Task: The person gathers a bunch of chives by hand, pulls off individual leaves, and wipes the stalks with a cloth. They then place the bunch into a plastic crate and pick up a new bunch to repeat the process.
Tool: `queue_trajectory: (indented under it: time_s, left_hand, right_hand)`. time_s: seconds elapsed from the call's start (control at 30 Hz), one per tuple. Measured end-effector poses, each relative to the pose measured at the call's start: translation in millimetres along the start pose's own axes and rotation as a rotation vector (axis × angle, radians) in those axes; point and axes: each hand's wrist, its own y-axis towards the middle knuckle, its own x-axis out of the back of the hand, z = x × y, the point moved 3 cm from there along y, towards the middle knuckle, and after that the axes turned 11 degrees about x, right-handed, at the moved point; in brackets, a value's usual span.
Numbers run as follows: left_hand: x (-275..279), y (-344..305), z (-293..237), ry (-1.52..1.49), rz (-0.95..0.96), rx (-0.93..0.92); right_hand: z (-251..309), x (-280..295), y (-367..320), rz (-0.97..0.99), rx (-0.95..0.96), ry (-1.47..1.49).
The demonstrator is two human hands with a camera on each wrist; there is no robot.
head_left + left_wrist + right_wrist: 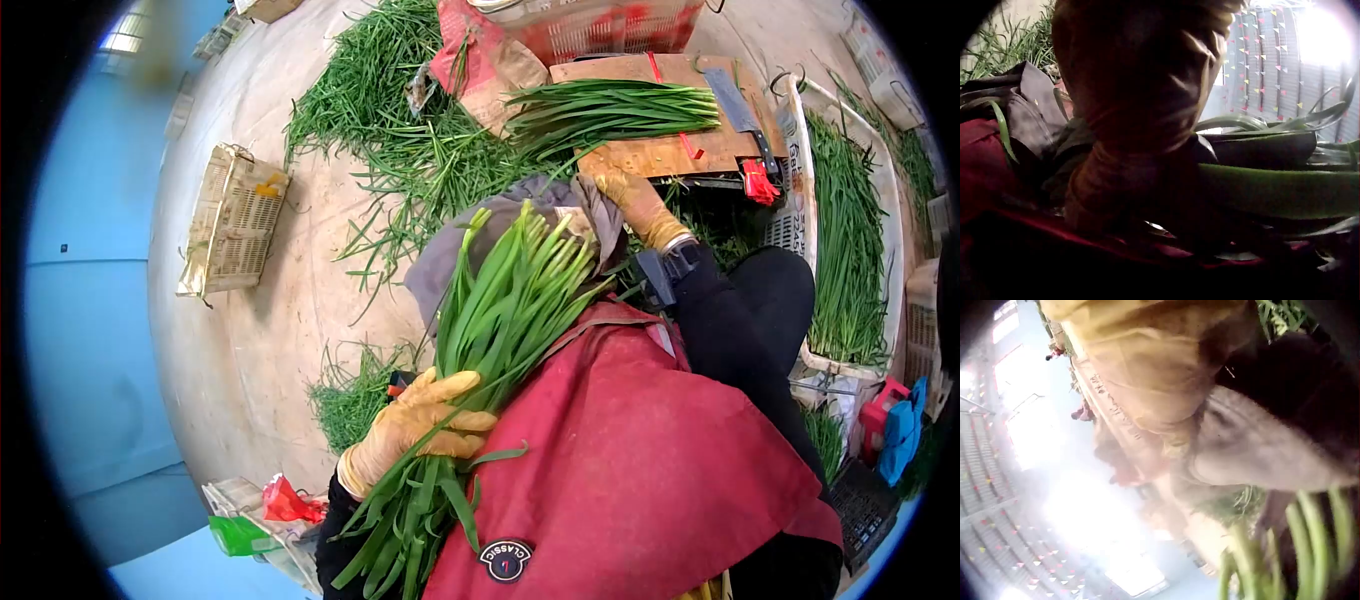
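Note:
My left hand (pixel 425 420), in a yellow glove, grips a bundle of garlic chives (pixel 515 290) around its leafy lower part. The bundle lies slanted across my red apron (pixel 640 440), pale stem ends up over a grey cloth (pixel 450 240) and leaf tips hanging below the hand. In the left wrist view, the left glove (pixel 1141 81) is dark, with broad green leaves (pixel 1279 187) beside it. My right hand (pixel 635 207), also gloved, is at the grey cloth's right edge, beside the stem ends. In the right wrist view its fingertips are hidden against the cloth (pixel 1247 447); cannot tell whether they grip it.
Another bundle of chives (pixel 620 108) lies on a wooden board (pixel 610 72) with a cleaver (pixel 738 105) and red ties (pixel 760 182). Loose chives (pixel 370 75) pile up on the floor. A white crate (pixel 880 180) of chives stands right, another crate (pixel 235 220) left.

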Motion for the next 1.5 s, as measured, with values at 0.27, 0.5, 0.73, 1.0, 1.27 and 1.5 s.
queue_trajectory:
  time_s: [0.27,0.5,0.73,1.0,1.27,1.5]
  left_hand:
    - [-18.5,-6.0,18.3,-0.355,0.046,0.149]
    - [-3.9,0.1,7.3,-0.39,0.013,0.133]
    - [0.8,2.5,1.5,-0.19,-0.049,-0.013]
    - [-12.2,-4.4,13.4,-0.421,0.057,0.297]
    - [-12.4,-6.6,15.4,-0.392,0.069,0.266]
    - [-15.2,-3.4,19.6,-0.256,-0.008,0.11]
  right_hand:
    - [93.9,-78.1,1.2,0.558,0.184,-0.326]
    - [-16.2,-60.5,-15.0,0.724,-0.017,-0.682]
    - [35.2,1.6,-3.4,-0.117,-0.104,0.382]
    - [91.8,-87.5,21.6,0.482,0.16,-0.455]
    - [4.3,-62.9,21.4,0.701,-0.303,-0.729]
    - [77.7,-37.9,13.5,0.336,-0.072,0.353]
